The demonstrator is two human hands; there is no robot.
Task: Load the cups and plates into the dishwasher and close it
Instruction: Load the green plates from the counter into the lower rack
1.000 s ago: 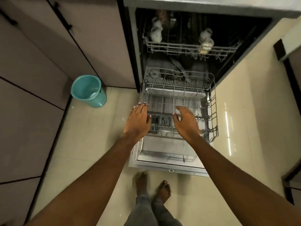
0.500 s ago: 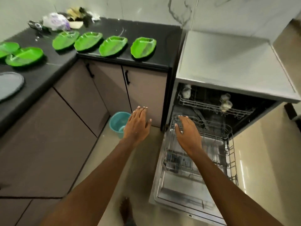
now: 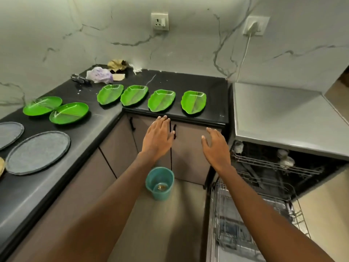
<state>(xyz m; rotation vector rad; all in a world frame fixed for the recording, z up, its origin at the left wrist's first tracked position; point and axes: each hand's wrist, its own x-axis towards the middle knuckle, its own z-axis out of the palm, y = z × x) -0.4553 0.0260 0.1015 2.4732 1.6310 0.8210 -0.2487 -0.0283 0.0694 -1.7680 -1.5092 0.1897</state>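
My left grip (image 3: pixel 157 138) and right grip (image 3: pixel 215 148) hover empty, fingers straight. Green plates (image 3: pixel 161 100) lie on the table (image 3: pixel 215 91) at 12 o'clock of them; the open dishwasher (image 3: pixel 273 167) sits at 4 o'clock.

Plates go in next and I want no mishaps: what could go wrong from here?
The bucket stands on the floor right below the green plates; a step closer might kick it. The pulled-out lower rack sits low beside the person, so turning with a plate might bump it.
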